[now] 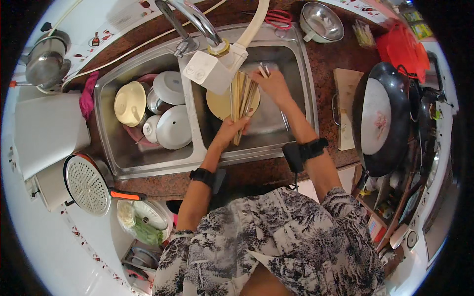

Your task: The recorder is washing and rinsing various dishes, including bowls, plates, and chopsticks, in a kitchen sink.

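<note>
My left hand (234, 130) is closed around the lower part of a bundle of chopsticks (241, 98), held over the right basin of a steel double sink (306, 85). Beside the bundle's upper end, my right hand (273, 87) grips a few slim sticks (263, 70), whose pale and metallic tips stick out past the fingers. Whether these are all chopsticks, I cannot tell. Beneath the bundle lies a round yellow dish (215, 105), partly covered by the hands and sticks. A white box-shaped fitting (207, 70) hangs under the faucet (200, 22), close above the bundle's top.
White bowls (174, 127), a yellow bowl (129, 103) and other dishes fill part of the left basin. A wok (400, 122) and a wooden board (346, 111) stand right. A strainer bowl (321, 22) sits behind; a perforated pan (89, 185) is at left.
</note>
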The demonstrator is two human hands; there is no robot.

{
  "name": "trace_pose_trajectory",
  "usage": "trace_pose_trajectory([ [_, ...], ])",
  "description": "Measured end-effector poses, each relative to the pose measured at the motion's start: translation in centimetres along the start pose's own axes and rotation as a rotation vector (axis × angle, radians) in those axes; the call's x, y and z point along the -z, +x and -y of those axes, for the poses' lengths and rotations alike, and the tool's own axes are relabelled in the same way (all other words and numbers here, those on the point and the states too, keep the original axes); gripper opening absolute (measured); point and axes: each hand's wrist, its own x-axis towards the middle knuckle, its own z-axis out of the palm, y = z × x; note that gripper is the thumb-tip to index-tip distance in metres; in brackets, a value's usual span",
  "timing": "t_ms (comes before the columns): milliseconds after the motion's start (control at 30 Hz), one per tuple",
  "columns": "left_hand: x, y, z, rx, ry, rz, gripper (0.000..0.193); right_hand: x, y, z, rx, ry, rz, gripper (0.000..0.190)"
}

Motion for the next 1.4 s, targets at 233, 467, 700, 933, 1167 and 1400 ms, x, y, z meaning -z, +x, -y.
trace_pose_trajectory([
  [233,-0.1,0.1,0.2,-0.012,0.151,-0.081,0.018,0.5,-0.2,1.4,0.116,-0.139,-0.006,0.032],
  [467,0.2,0.5,1.4,-0.165,0.211,-0.157,0.018,0.7,1.1,0.6,-0.069,-0.063,0.221,0.026],
  [700,0.1,0.6,1.4,-0.097,0.185,-0.156,0.020,0.1,0.2,1.0,0.175,-0.106,0.134,0.029],
  [933,0.5,0.7,2.0,-0.129,0.252,-0.190,0.026,-0.5,-0.6,2.1,0.215,-0.498,0.176,0.033],
  [1167,0.3,1.0,2.0,-0.142,0.317,-0.233,0.032,-2.3,0.2,-0.7,0.054,-0.318,0.185,0.040],
  [1400,0.7,0.6,1.2,-0.036,0.041,-0.200,0.031,-0.3,0.1,4.0,0.337,-0.034,-0.484,0.021],
])
